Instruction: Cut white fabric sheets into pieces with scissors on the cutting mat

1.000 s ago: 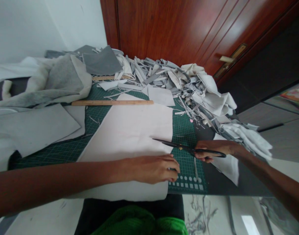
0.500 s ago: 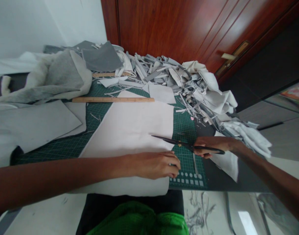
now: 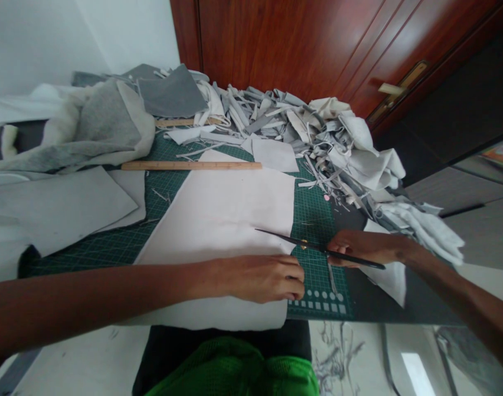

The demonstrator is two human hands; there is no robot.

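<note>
"White fabric [image 3: 230,212], where exactly does it lie?"

"Flat on the green cutting mat [image 3: 313,212], in the middle of the table, its near edge reaching just past the table's front."

"And the right hand [image 3: 352,247]?"

"Closed around the handles of the black scissors [image 3: 317,247], at the right of the fabric. They point left, and the tip shows above the cloth. Seen so nearly edge-on, I can't tell how far apart the blades are."

"What has the left hand [image 3: 263,279] got?"

"It rests palm down on the fabric, fingers bent at the right edge, just on the near side of the blades. Whether they pinch the cloth or only press it, I can't tell."

"Anything lying close by?"

"A wooden ruler [image 3: 193,165] crosses the far part of the fabric. Near the scissors' handles, a narrow strip [image 3: 332,280] lies on the mat, and a white piece [image 3: 387,281] sits partly behind the right wrist. Further back, a heap of scraps [image 3: 271,115] spreads in front of the door [image 3: 267,44]."
</note>
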